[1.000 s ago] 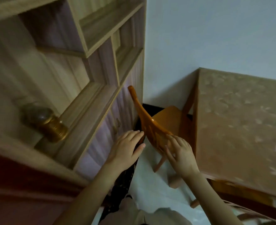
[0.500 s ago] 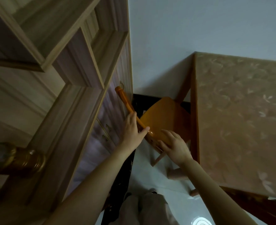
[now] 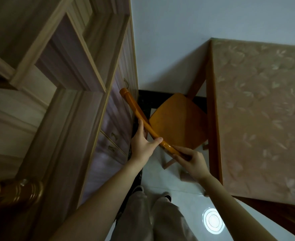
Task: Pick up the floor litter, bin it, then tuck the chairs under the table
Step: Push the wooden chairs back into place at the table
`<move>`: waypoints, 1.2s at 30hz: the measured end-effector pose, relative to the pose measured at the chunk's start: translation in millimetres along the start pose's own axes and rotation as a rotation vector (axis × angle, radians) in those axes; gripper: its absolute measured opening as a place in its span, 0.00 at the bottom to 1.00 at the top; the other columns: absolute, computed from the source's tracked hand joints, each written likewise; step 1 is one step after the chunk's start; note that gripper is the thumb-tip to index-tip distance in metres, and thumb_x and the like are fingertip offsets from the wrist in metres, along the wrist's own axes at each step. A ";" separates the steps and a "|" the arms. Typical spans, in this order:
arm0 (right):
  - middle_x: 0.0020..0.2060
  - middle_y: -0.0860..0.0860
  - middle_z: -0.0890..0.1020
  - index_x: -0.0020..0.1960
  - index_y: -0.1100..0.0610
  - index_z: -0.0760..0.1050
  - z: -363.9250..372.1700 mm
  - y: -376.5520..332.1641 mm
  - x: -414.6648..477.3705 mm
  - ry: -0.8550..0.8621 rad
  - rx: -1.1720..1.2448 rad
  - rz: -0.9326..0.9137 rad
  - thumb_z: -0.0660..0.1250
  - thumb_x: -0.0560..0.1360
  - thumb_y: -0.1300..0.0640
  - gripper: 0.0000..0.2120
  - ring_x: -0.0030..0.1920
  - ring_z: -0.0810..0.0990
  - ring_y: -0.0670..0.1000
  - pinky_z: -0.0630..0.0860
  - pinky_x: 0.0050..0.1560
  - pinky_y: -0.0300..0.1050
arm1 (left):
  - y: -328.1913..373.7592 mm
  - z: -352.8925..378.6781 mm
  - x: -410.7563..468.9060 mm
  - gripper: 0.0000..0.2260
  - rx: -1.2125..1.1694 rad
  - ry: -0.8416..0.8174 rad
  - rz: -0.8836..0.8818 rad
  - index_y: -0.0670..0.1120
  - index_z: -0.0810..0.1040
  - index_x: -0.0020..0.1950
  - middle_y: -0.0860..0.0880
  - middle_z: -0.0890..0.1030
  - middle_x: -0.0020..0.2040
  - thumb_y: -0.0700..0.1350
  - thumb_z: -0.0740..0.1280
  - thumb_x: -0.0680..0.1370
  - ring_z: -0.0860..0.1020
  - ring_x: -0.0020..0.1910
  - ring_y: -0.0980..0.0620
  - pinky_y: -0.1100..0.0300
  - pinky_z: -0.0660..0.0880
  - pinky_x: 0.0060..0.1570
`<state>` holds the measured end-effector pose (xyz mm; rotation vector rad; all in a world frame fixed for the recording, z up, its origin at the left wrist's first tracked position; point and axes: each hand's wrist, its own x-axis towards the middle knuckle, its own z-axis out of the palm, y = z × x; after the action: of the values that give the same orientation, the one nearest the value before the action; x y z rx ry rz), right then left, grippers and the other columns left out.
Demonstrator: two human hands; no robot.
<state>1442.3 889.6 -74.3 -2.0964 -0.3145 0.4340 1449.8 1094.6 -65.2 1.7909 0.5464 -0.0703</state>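
Chair: we see an orange wooden chair (image 3: pixel 176 122) standing in the narrow gap between the shelving unit and the surface, its seat partly under the surface edge on the right.
Top rail: the curved back rail (image 3: pixel 139 117) runs diagonally from upper left to lower right, its far end just beside the cabinet front.
Left hand: our left hand (image 3: pixel 141 143) is wrapped around the middle of the rail, thumb lying over the top, fingers behind it.
Right hand: our right hand (image 3: pixel 192 159) is closed on the near end of the rail, fingers curled over it.
Surface: the surface (image 3: pixel 261 119) has a pinkish floral covering and a wooden edge.
Shelving unit: the pale wooden shelving unit (image 3: pixel 70 87) fills the left, with small drawer handles low down.
Floor: the white tiled floor (image 3: pixel 186 193) shows a round glare of light; our trousers and shoes are below the hands.
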 end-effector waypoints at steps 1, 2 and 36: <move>0.41 0.46 0.86 0.60 0.43 0.76 1.6 2.1 -0.3 0.014 -0.004 0.001 0.68 0.77 0.55 0.13 0.41 0.83 0.40 0.75 0.46 0.28 | -1.1 -1.3 2.1 0.50 -0.008 -0.016 0.006 0.52 0.49 0.78 0.45 0.63 0.75 0.46 0.79 0.67 0.62 0.73 0.53 0.50 0.65 0.71; 0.39 0.45 0.85 0.60 0.43 0.76 3.5 3.8 -0.2 0.026 -0.007 0.005 0.68 0.78 0.55 0.13 0.39 0.83 0.39 0.75 0.44 0.29 | -2.5 -2.1 4.7 0.50 -0.016 -0.031 0.010 0.51 0.49 0.78 0.45 0.63 0.75 0.46 0.79 0.67 0.62 0.73 0.53 0.49 0.65 0.71; 0.50 0.46 0.86 0.63 0.48 0.79 59.6 -30.7 122.7 0.499 0.187 0.163 0.72 0.75 0.52 0.16 0.36 0.76 0.37 0.72 0.39 0.31 | 57.4 -34.6 180.3 0.46 0.080 -0.322 0.110 0.49 0.49 0.78 0.46 0.60 0.77 0.38 0.76 0.70 0.60 0.74 0.48 0.48 0.63 0.71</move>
<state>1526.4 998.2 -100.2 -1.9736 0.1832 0.0221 1624.7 1174.7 -62.0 1.8373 0.2162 -0.3022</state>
